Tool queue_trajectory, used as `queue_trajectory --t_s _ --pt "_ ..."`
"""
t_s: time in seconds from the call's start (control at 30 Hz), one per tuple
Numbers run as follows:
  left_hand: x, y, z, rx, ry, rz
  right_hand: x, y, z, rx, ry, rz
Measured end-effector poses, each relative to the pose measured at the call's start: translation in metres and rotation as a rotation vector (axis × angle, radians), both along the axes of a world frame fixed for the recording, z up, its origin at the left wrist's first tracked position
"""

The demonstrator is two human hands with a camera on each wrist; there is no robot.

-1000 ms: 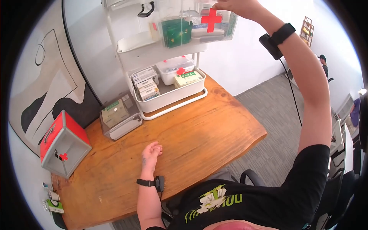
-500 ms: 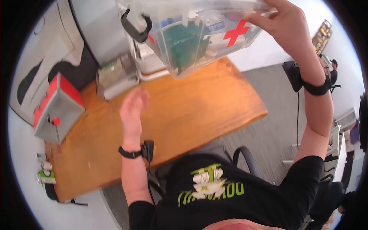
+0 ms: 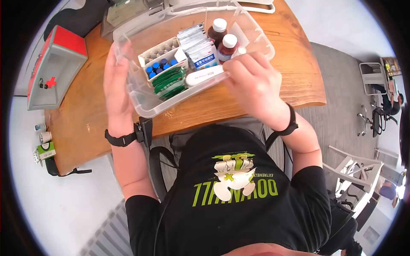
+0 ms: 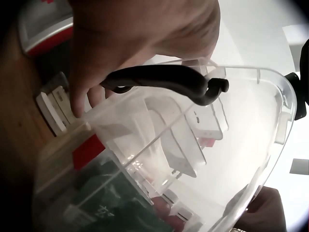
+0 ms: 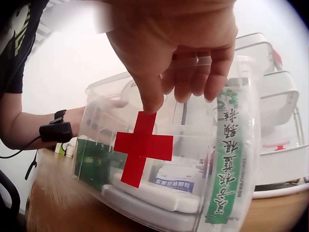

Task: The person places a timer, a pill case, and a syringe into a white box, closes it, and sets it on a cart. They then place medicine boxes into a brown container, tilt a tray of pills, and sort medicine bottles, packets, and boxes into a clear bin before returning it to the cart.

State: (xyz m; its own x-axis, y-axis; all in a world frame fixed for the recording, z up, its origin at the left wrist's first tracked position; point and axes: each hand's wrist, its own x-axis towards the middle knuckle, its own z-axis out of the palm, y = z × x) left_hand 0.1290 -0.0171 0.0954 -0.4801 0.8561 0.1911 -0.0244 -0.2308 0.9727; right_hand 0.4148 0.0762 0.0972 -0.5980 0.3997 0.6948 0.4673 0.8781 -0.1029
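A clear plastic bin (image 3: 140, 97) is held up tilted over the table. My right hand (image 3: 258, 83) grips its near right rim, with the thumb outside above a red cross (image 5: 144, 150) and the fingers inside. Along the bin's left end, my left hand (image 3: 116, 85) lies with fingers extended, close to a black handle (image 4: 159, 79). Inside are blue-capped vials (image 3: 158, 69) in a box, green packets (image 3: 170, 83), white-and-blue sachets (image 3: 197, 45), brown bottles (image 3: 225, 50) with white caps, and a long white case (image 3: 204, 76).
Below is a wooden table (image 3: 87, 128). A red-and-grey first-aid box (image 3: 60, 70) stands at its left, with a lidded container (image 3: 126, 13) at the back. A white tiered cart (image 5: 280, 125) is behind the bin. A green-and-white box (image 3: 45, 150) sits at the left edge.
My right hand has brought the bin down from the cart toward my body, and its contents now show from above. My left hand has risen to the bin's left end.
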Motion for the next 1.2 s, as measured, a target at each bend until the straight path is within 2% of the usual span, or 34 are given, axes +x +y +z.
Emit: queue_trajectory --t_s 0.03,0.13,0.3,0.33,0.4,0.43,0.47,0.53,0.57,0.63,0.73,0.83,0.93,1.03,1.13,1.2 --pt "0.005 0.004 -0.002 -0.005 0.09 0.021 0.001 0.002 -0.009 0.037 0.025 0.019" --pt "0.004 0.003 0.001 -0.037 -0.016 0.055 -0.011 0.003 -0.016 0.104 0.05 0.07" --pt "-0.019 0.005 -0.018 -0.008 -0.004 -0.021 -0.006 -0.002 0.005 -0.108 -0.179 0.124" --pt "-0.018 0.006 -0.016 -0.004 0.003 -0.023 -0.005 0.001 0.011 -0.132 -0.22 0.139" --pt "-0.031 0.01 -0.021 -0.007 0.017 -0.036 0.001 0.019 0.035 -0.138 -0.104 0.19" --pt "-0.036 0.011 -0.025 -0.008 0.021 -0.04 -0.001 0.031 0.049 -0.119 -0.119 0.183" --pt "-0.038 0.015 -0.025 -0.008 -0.038 -0.052 -0.002 0.043 0.063 -0.1 -0.135 0.177" --pt "-0.041 0.019 -0.025 -0.023 -0.158 -0.082 -0.015 0.073 0.08 -0.03 -0.305 0.091" --pt "-0.042 0.021 -0.029 -0.003 -0.171 -0.082 -0.025 0.086 0.082 -0.037 -0.394 0.113" --pt "-0.042 0.022 -0.036 0.041 -0.193 -0.079 -0.049 0.106 0.081 -0.05 -0.577 0.136" --pt "-0.035 0.021 -0.047 0.051 -0.394 -0.005 -0.074 0.123 0.071 -0.071 -0.864 0.096" --pt "-0.034 0.019 -0.046 -0.004 -0.316 -0.02 -0.086 0.121 0.055 0.011 -1.062 0.012" --pt "-0.03 0.019 -0.036 -0.083 -0.153 0.046 -0.084 0.126 0.051 0.034 -1.012 0.075" --pt "-0.016 0.015 -0.031 0.003 -0.072 0.089 -0.087 0.12 0.06 -0.089 -0.979 -0.039" --pt "-0.018 0.012 -0.03 0.01 -0.069 0.033 -0.076 0.124 0.046 -0.05 -0.817 0.063" --pt "-0.022 0.012 -0.033 0.025 -0.007 0.031 -0.079 0.12 0.043 -0.01 -0.934 0.052"
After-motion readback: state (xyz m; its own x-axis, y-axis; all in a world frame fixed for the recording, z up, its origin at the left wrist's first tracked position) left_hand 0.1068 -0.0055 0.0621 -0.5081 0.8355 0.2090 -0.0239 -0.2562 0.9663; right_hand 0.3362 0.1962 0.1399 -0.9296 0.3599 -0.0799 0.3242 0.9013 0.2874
